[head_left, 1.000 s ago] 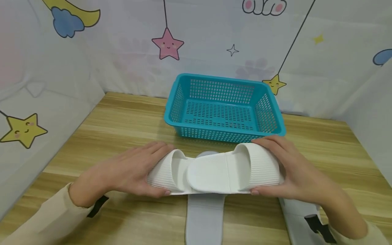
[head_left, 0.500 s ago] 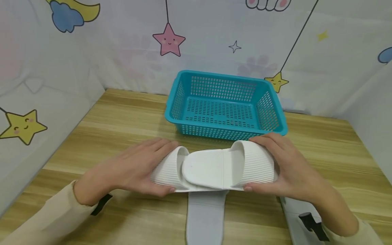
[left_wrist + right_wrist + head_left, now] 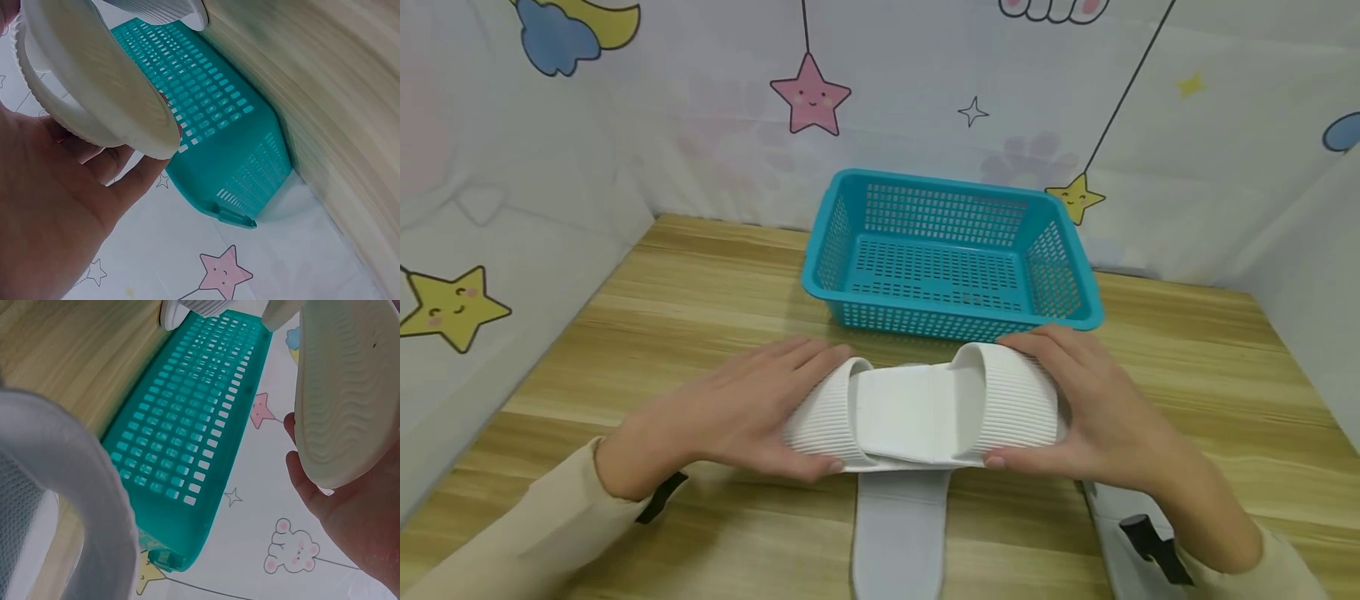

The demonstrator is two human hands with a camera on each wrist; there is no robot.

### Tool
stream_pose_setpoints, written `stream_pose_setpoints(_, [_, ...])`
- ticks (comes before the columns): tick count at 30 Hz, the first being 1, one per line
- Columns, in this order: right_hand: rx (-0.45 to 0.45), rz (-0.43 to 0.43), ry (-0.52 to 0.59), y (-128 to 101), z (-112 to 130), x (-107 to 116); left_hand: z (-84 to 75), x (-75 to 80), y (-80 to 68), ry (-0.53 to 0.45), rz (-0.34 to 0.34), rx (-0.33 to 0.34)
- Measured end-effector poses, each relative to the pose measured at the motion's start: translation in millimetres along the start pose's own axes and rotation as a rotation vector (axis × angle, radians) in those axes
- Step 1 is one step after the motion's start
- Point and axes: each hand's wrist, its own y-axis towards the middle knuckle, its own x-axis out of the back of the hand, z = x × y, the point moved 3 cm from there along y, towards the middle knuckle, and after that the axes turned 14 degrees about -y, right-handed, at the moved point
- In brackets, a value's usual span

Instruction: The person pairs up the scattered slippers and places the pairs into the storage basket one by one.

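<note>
Two white slide slippers with ribbed straps hang end to end above the table in the head view. My left hand grips the left slipper round its toe and strap. The right slipper is held the same way by my right hand. Their heel ends overlap in the middle, the right one reaching into the left one's strap opening. Below the pair lies a grey slipper, its strap part hidden behind them. Another grey slipper lies beneath my right forearm, partly covered.
A turquoise perforated basket stands behind the slippers, near the back edge of the wooden table. White cloth walls printed with stars close in the back and both sides.
Both hands have drawn closer together. The right slipper's heel has slid left, deeper into the left slipper's strap. The view has shifted slightly, and the basket stays in place.
</note>
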Motion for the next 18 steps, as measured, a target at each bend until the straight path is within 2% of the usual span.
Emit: stream_pose_setpoints(18, [-0.018, 0.007, 0.006, 5.2, 6.3, -2.9, -11.9, -2.6, 23.1, -0.056, 0.006, -0.061])
